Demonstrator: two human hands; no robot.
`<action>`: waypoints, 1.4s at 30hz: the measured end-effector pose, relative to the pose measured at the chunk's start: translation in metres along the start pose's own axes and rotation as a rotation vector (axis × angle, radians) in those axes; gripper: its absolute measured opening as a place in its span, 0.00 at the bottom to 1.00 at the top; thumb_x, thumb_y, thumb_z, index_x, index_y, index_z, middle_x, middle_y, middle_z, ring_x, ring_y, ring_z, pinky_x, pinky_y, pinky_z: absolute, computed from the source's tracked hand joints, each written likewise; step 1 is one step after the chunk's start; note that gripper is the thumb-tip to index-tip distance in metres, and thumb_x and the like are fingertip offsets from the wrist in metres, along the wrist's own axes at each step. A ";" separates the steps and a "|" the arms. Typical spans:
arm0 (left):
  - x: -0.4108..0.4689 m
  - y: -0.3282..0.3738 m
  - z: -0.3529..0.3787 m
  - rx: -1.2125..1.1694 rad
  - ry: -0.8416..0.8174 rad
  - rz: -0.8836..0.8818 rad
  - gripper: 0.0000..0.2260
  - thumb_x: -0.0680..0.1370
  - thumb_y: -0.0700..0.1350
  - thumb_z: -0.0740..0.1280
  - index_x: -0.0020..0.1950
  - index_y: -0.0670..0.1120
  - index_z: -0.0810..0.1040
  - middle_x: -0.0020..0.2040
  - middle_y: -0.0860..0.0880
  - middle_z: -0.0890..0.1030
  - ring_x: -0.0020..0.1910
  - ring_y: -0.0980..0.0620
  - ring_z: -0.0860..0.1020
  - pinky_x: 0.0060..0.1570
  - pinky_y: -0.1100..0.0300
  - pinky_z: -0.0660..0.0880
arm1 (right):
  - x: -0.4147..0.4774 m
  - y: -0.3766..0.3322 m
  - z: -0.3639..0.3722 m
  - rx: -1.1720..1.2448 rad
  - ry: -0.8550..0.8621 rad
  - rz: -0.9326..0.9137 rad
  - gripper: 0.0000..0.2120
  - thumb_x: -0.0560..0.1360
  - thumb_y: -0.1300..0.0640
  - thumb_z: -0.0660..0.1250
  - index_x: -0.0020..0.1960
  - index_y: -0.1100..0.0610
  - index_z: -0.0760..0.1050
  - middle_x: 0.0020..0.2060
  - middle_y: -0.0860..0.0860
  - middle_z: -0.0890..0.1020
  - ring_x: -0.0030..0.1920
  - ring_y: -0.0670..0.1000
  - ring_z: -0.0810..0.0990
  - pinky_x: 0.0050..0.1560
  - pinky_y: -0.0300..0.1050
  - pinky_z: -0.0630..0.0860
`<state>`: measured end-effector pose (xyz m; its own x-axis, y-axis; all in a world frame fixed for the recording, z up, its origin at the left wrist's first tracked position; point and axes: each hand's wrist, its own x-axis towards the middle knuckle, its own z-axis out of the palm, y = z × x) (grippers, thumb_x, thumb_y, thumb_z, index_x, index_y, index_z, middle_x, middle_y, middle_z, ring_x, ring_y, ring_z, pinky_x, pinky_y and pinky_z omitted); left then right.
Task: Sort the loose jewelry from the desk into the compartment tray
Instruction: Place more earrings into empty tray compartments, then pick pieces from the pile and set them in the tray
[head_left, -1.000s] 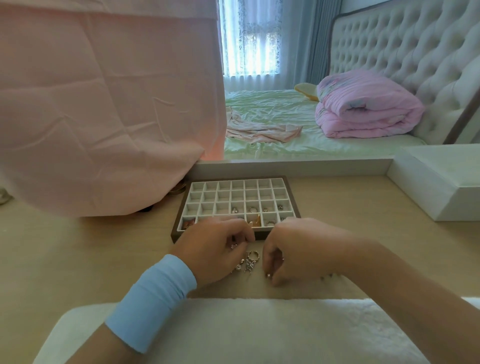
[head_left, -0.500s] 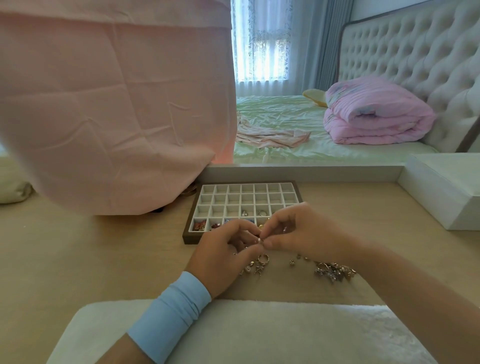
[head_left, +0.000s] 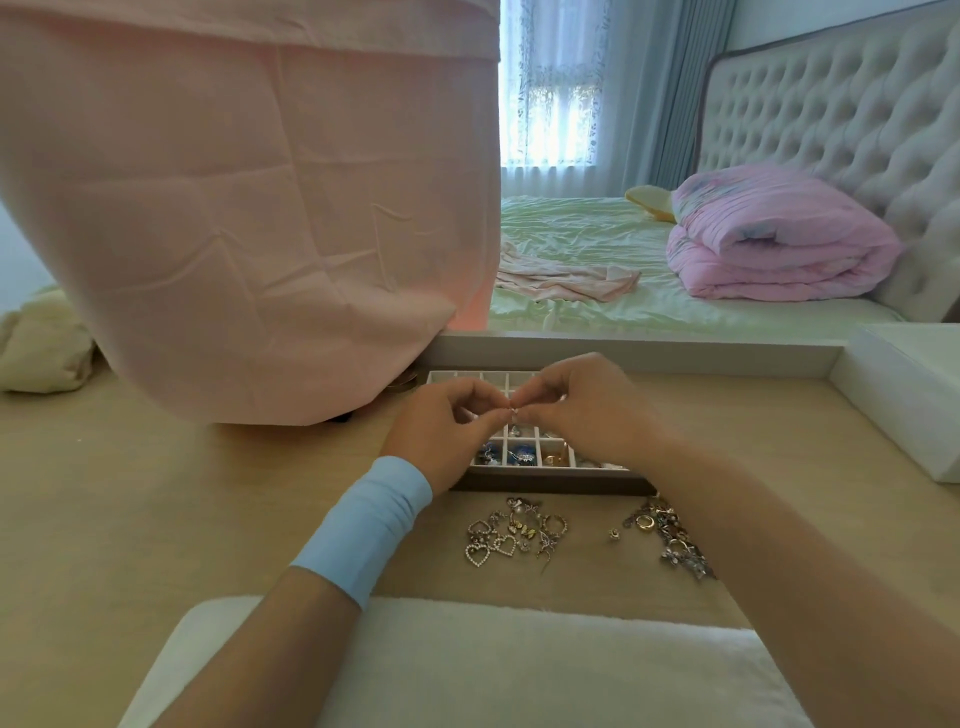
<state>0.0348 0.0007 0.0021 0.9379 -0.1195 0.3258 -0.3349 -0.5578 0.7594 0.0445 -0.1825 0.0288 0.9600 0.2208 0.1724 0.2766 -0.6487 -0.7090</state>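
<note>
**Both hands pinch one small piece over the tray**

At the far left a big sheet of pink cloth (head_left: 249, 208) hangs down to the pale wooden desk (head_left: 130, 519). My left hand (head_left: 447, 431), with a light blue wristband (head_left: 363, 525) on its wrist, is raised over the tray's left part; its fingers are curled, and thumb and forefinger are closed on a tiny silvery piece of jewelry (head_left: 513, 410), too small for me to tell what kind. The piece is held in the air above the white-lined compartment tray with a dark brown frame (head_left: 545, 484), over its middle cells; the near cells hold blue and gold items, and the far row looks bare.

On the desk just in front of the tray lies a loose heap of heart-shaped and ring-shaped trinkets (head_left: 511, 535). My right hand (head_left: 587, 410) meets the left at that same tiny piece, fingertips pinching it from the other side, the other fingers bent. Under my right forearm sits a second tangled heap of gold and silver jewelry (head_left: 670, 535), partly hidden, with a single small bead (head_left: 614, 533) just to its left. A white box (head_left: 904, 405) stands at the desk's right edge; a fluffy white cushion (head_left: 467, 665) lies nearest me.
</note>
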 end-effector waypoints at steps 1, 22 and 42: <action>0.004 -0.003 -0.001 0.038 -0.001 -0.005 0.04 0.74 0.48 0.73 0.42 0.57 0.81 0.38 0.59 0.82 0.38 0.59 0.77 0.40 0.66 0.73 | 0.007 0.000 0.003 -0.031 0.005 0.005 0.05 0.75 0.54 0.75 0.47 0.44 0.86 0.41 0.40 0.84 0.38 0.35 0.80 0.40 0.33 0.72; 0.018 -0.037 0.000 0.521 -0.055 0.108 0.05 0.78 0.51 0.65 0.50 0.55 0.80 0.48 0.55 0.78 0.50 0.54 0.69 0.49 0.56 0.72 | 0.038 -0.004 0.044 -0.553 -0.151 -0.024 0.09 0.81 0.50 0.64 0.52 0.45 0.84 0.50 0.47 0.83 0.50 0.51 0.80 0.51 0.52 0.81; -0.024 0.007 -0.007 0.484 -0.126 0.278 0.03 0.77 0.51 0.66 0.48 0.58 0.78 0.39 0.60 0.74 0.38 0.60 0.72 0.37 0.62 0.70 | -0.044 -0.015 -0.013 -0.549 -0.437 -0.092 0.06 0.76 0.50 0.70 0.50 0.40 0.83 0.43 0.39 0.81 0.47 0.41 0.80 0.51 0.42 0.79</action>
<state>0.0093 0.0055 0.0038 0.8341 -0.3957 0.3844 -0.5183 -0.8006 0.3007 -0.0016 -0.1916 0.0405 0.8578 0.4895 -0.1568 0.4482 -0.8617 -0.2378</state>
